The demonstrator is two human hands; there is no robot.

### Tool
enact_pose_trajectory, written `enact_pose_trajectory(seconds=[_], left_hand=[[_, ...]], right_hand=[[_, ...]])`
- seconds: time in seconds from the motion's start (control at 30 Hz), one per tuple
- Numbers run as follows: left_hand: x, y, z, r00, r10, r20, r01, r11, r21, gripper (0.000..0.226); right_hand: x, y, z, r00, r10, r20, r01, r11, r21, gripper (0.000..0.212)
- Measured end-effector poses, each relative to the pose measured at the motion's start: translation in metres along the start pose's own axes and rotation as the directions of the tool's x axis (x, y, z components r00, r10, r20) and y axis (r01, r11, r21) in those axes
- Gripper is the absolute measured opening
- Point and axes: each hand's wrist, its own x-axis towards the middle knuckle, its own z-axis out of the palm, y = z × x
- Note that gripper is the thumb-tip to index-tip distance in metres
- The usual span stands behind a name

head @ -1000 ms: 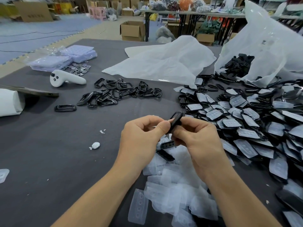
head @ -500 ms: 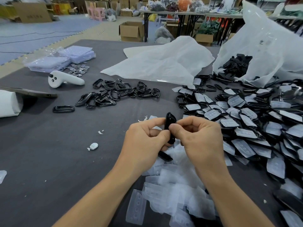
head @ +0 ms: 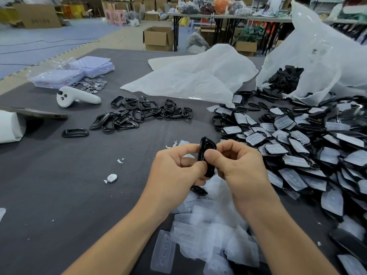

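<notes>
Both hands hold one small black plastic shell (head: 205, 147) upright above the grey table (head: 59, 195). My left hand (head: 174, 171) pinches its lower left edge with thumb and fingers. My right hand (head: 238, 165) grips its right side, thumb pressed on the front. Under the hands lies a heap of clear peeled film pieces (head: 208, 225), with another black part (head: 198, 190) on it. To the right spreads a large pile of black shells covered with clear film (head: 297, 151).
A row of bare black frames (head: 139, 114) lies at centre left, one single frame (head: 75, 132) apart. A white controller (head: 76, 97), coin cells (head: 93, 85), one loose coin cell (head: 111, 177), purple packets (head: 75, 72) and white plastic bags (head: 194, 76) sit further back.
The black shell has been turned from tilted to upright between my fingers, and my hands have shifted slightly closer around it.
</notes>
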Motion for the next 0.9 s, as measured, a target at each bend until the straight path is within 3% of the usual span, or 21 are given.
enact_pose_trajectory(seconds=[0.17,0.3,0.5,0.63,0.9], left_hand=[[-0.001,-0.001,-0.001,0.999,0.039,-0.021,-0.038,0.997,0.068,0.029],[-0.001,-0.006,0.001,0.992,0.082,-0.099,-0.068,0.989,0.135,0.029],[0.003,-0.005,-0.001,0.986,-0.009,-0.169,0.021,0.998,0.064,0.039],[0.004,0.000,-0.007,0.987,-0.040,-0.156,0.044,0.999,0.021,0.041],[0.006,0.003,-0.013,0.993,-0.080,-0.087,0.076,0.996,-0.042,0.016]], right_hand=[[-0.002,-0.002,0.003,0.986,0.123,0.109,-0.138,0.980,0.144,0.027],[0.002,0.000,0.002,0.974,0.177,0.143,-0.191,0.977,0.091,0.039],[0.001,-0.001,0.005,0.973,0.125,0.192,-0.137,0.989,0.049,0.021],[0.000,0.001,0.007,0.983,0.044,0.180,-0.025,0.994,-0.105,0.030],[0.000,0.005,0.009,0.986,0.015,0.164,0.016,0.982,-0.188,0.030]])
